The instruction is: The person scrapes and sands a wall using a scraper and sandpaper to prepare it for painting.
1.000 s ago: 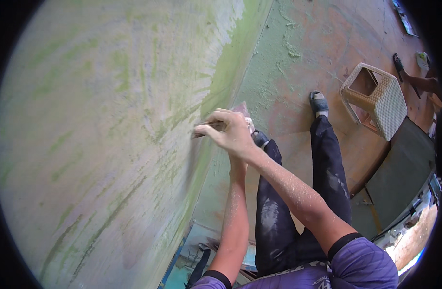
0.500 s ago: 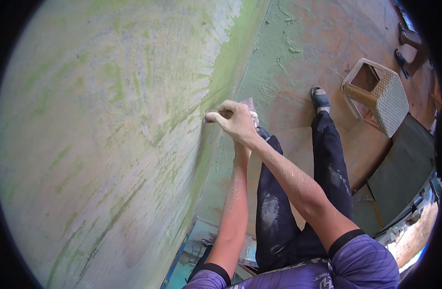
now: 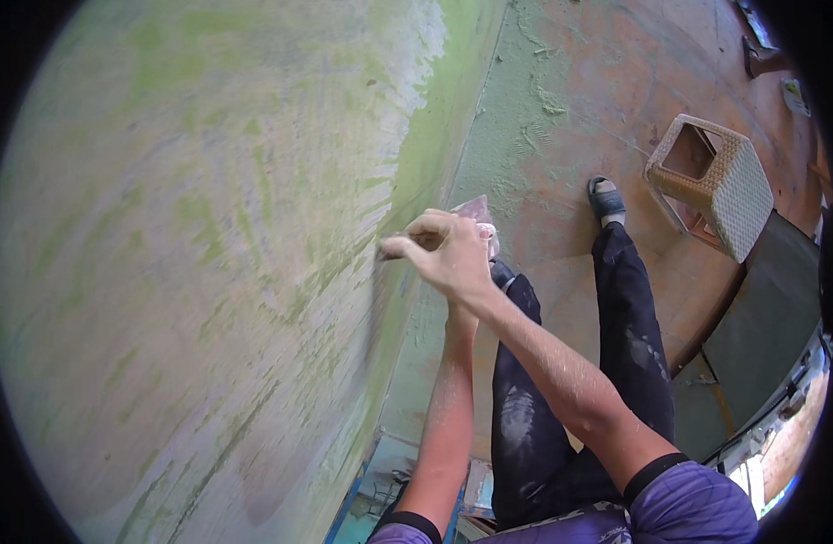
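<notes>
A patchy green-and-white panel [image 3: 208, 236] fills the left; right of it spreads the dusty floor [image 3: 607, 100]. The purple shirt [image 3: 697, 503] sits below right of the panel, its markings too faint to read. A woven-pattern stool [image 3: 743, 195] lies well right of the panel. The right hand [image 3: 453, 258] is at the panel, fingers curled; whether they grip anything, I cannot tell. The left hand [image 3: 462, 315], largely hidden behind it, is equally unclear. A pinkish sheet [image 3: 474, 208] juts beyond the right hand's fingers, away from the panel.
</notes>
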A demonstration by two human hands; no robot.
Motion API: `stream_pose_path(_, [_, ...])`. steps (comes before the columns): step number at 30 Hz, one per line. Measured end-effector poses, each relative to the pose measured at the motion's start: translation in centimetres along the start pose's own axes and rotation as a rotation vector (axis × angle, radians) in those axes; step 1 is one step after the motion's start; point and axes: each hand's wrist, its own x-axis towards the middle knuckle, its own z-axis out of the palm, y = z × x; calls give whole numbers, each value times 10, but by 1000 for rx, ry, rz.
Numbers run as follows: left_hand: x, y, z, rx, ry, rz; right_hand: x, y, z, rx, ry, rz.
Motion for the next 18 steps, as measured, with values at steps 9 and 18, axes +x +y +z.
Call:
stream_pose_path(9, [-3,-4,-8,76,54,20,-4,-9,-2,-42,14,48])
stream_pose_path(18, [-17,10,-5,101,65,49,-10,-17,-13,-7,8,43])
